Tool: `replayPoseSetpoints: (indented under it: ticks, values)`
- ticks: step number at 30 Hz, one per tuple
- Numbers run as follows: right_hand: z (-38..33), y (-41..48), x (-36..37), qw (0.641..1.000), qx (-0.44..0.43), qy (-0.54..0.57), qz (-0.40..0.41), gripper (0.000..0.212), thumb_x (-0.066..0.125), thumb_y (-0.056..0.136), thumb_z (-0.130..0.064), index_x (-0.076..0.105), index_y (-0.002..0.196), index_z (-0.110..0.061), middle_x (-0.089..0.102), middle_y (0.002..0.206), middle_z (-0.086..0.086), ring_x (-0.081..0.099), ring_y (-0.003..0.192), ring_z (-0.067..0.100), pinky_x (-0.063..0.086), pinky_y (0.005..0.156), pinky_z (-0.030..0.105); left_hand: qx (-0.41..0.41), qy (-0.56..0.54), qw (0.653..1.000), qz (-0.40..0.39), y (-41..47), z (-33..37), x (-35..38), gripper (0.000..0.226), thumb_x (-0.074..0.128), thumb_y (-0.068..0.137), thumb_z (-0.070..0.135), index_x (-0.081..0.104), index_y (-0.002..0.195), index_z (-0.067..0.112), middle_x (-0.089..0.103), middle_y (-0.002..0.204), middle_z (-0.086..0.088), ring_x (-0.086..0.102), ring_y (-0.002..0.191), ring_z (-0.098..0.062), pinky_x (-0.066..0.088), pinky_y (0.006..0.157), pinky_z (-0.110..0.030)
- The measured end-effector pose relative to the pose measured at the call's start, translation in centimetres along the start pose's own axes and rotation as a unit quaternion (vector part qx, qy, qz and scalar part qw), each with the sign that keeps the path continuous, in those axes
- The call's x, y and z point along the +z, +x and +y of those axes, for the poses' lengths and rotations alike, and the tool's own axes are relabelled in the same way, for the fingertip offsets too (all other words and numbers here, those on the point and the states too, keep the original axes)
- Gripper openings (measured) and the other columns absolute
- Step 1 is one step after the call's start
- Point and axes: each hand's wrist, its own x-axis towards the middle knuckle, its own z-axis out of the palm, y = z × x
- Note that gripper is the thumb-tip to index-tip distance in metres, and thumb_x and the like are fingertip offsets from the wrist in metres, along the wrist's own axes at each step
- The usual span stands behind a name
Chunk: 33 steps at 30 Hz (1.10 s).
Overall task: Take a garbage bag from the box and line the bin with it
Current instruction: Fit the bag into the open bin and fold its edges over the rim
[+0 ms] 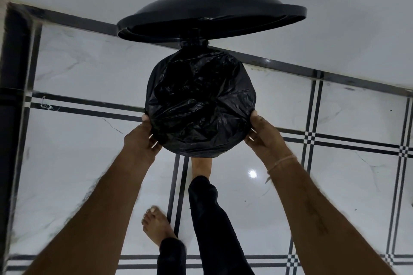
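Below the open bin lid (210,14), left hand (143,138) and right hand (266,136) grip the garbage bag (199,100).

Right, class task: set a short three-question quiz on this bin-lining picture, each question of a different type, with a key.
1. True or false: the bin lid is closed.
2. Multiple choice: where is the garbage bag? A) folded on the floor B) stretched across the opening below the lid C) hanging from the lid
3. Short answer: what do the left hand and the right hand hold?

Key: 1 false, the lid stands raised. 2 B. 3 the bag's edge, one hand on each side of it.
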Motion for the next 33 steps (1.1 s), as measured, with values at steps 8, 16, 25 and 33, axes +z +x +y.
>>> replayPoseSetpoints:
  ticks: [8, 16, 25, 33]
  values:
    - [-0.1, 0.2, 0.5, 0.991, 0.067, 0.112, 0.01, 0.023, 0.056, 0.104, -0.025, 0.071, 0.103, -0.007, 0.076, 0.1, 0.007, 0.076, 0.087, 0.019, 0.066, 0.072, 0.035, 0.005, -0.049, 0.998, -0.042, -0.4, -0.6, -0.1, 0.037, 0.063, 0.097, 0.04, 0.069, 0.119, 0.01, 0.077, 0.115, -0.008, 0.071, 0.111, -0.025, 0.062, 0.081, -0.037]
    - [0.1, 0.0, 0.7, 0.996, -0.005, -0.065, 0.063, 0.03, 0.057, 0.104, -0.037, 0.07, 0.1, -0.011, 0.072, 0.083, -0.006, 0.064, 0.086, 0.014, 0.051, 0.084, 0.035, 0.061, 0.002, 0.997, -0.05, -1.2, -0.4, 0.2, 0.037, 0.061, 0.099, 0.045, 0.071, 0.117, 0.014, 0.075, 0.116, -0.006, 0.07, 0.109, -0.022, 0.06, 0.077, -0.033]
    - [1.6, -3.1, 10.9, 0.595, -0.491, -0.618, -0.153, 0.033, 0.052, 0.1, -0.048, 0.066, 0.119, -0.025, 0.061, 0.121, -0.002, 0.054, 0.113, 0.023, 0.045, 0.096, 0.042, 0.15, 0.032, 0.988, -0.032, -2.0, -1.4, 1.8, 0.037, 0.046, 0.107, 0.042, 0.071, 0.103, 0.014, 0.076, 0.104, -0.006, 0.072, 0.103, -0.023, 0.062, 0.088, -0.034]
    - [3.4, 9.1, 12.7, 0.541, -0.219, -0.792, -0.176, 0.059, 0.033, 0.104, -0.061, 0.039, 0.157, -0.033, 0.034, 0.166, 0.005, 0.029, 0.153, 0.03, 0.017, 0.124, 0.04, 0.174, -0.013, 0.984, -0.031, 0.4, -2.9, 1.5, 0.035, 0.052, 0.105, 0.04, 0.073, 0.093, 0.015, 0.078, 0.093, -0.002, 0.075, 0.096, -0.019, 0.06, 0.083, -0.031]
